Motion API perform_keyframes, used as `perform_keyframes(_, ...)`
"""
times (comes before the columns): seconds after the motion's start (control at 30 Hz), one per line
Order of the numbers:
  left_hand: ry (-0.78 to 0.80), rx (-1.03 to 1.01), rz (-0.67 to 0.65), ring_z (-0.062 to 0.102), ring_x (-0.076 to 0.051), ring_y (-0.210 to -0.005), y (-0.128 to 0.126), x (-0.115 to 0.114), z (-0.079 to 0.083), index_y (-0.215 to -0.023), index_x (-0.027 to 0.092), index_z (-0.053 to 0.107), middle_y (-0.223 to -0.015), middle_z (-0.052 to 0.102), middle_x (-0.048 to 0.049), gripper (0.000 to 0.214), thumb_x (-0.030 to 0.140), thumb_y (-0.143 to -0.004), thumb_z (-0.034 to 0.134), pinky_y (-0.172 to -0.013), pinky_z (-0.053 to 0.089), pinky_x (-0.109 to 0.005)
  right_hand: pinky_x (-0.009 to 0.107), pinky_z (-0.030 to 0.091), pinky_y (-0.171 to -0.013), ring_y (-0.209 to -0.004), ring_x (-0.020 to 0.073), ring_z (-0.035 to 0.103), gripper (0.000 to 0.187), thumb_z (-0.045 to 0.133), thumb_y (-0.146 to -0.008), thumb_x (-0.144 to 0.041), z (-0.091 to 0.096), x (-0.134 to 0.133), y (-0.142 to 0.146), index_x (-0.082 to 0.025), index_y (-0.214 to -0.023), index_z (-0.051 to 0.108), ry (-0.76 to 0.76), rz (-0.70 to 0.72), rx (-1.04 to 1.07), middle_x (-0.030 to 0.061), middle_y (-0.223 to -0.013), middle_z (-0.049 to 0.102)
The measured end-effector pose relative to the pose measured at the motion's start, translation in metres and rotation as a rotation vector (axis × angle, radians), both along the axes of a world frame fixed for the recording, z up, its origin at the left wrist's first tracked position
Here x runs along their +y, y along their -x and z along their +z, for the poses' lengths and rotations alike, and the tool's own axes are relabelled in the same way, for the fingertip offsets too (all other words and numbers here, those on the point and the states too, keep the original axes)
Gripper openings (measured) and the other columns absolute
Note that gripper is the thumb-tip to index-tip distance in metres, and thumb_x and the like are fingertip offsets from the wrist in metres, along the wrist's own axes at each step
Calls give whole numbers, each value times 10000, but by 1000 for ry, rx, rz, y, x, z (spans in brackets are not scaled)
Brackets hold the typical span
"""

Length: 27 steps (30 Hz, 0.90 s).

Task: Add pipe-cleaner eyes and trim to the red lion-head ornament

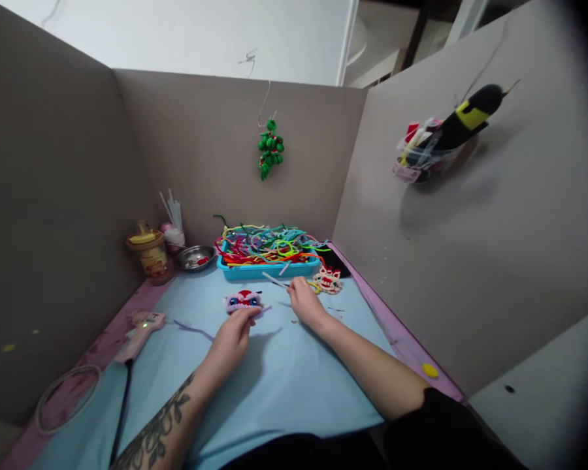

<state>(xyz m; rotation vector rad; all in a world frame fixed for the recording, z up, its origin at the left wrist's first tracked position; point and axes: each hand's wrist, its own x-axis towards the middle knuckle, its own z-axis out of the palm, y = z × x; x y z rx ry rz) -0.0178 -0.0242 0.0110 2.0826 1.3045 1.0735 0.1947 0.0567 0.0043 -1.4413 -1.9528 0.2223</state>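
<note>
My left hand (pixel 234 334) pinches a small lion-face figure (pixel 245 299) made of fuzzy pipe cleaner, red and lilac with blue eyes. A short lilac pipe cleaner end (pixel 265 309) sticks out to the right by its fingertips. My right hand (pixel 304 301) is closed around scissors (pixel 276 281); the blades point left above the cloth and a yellow handle loop shows behind the hand. Just beyond the right hand lies a second lion-face piece (pixel 328 281), cream and red. A purple pipe cleaner (pixel 193 328) lies left of my left hand.
A blue tray (pixel 269 271) heaped with coloured pipe cleaners stands at the back. To the left are a metal bowl (pixel 195 258), a decorated cup (pixel 153 258) and a pink glue gun (pixel 141 334) with its cord. Grey partitions (pixel 235 150) enclose the table; a pouch of tools (pixel 436 143) hangs right.
</note>
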Motion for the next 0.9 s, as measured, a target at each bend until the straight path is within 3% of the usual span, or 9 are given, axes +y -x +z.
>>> perform_keyframes(0.2, 232, -365, 12, 479, -98, -557, -1, 0, 10, -1275, 166, 454, -887, 605, -56, 449, 317, -853, 434, -515, 395, -220, 248, 378, -596, -616, 137, 485, 278, 442, -860, -243, 8, -23, 10, -173, -1104, 555, 27, 251, 389, 7, -726, 563)
perform_keyframes(0.37, 209, -292, 25, 519, -131, -603, -5, -2, 14, -1043, 143, 593, -692, 583, -18, 359, 407, -833, 469, -559, 397, -236, 219, 325, -518, -539, 101, 405, 356, 582, -807, -370, 19, -48, 23, -176, -1104, 601, 150, 469, 465, -31, -633, 509)
perform_keyframes(0.47, 214, -215, -45, 552, -147, -651, -9, -4, 13, -959, 155, 617, -690, 606, -22, 293, 376, -817, 486, -605, 423, -251, 216, 338, -545, -578, 102, 432, 180, 574, -821, -332, 19, -55, 27, -171, -861, 643, 114, 466, 422, -26, -633, 510)
perform_keyframes(0.57, 238, -199, -68, 563, -149, -661, -12, -5, 11, -924, 162, 621, -732, 632, -33, 258, 357, -813, 495, -607, 429, -252, 225, 365, -583, -617, 114, 471, 195, 539, -849, -306, 18, -56, 28, -166, -741, 620, 69, 470, 341, -13, -639, 527)
perform_keyframes(0.77, 220, -262, 70, 528, -133, -613, -10, -3, 14, -792, 155, 604, -684, 602, -20, 248, 392, -793, 529, -567, 408, -237, 304, 436, -749, -814, 168, 542, 319, 405, -924, -347, 22, -57, 25, -182, -1079, 630, -77, 579, 318, 65, -853, 600)
perform_keyframes(0.9, 231, -344, 84, 492, -113, -576, -7, -2, 15, -804, 153, 590, -655, 555, 4, 257, 405, -782, 548, -546, 395, -226, 280, 441, -677, -725, 149, 540, 249, 498, -884, -300, 22, -57, 24, -195, -1016, 681, -61, 514, 389, 39, -757, 569)
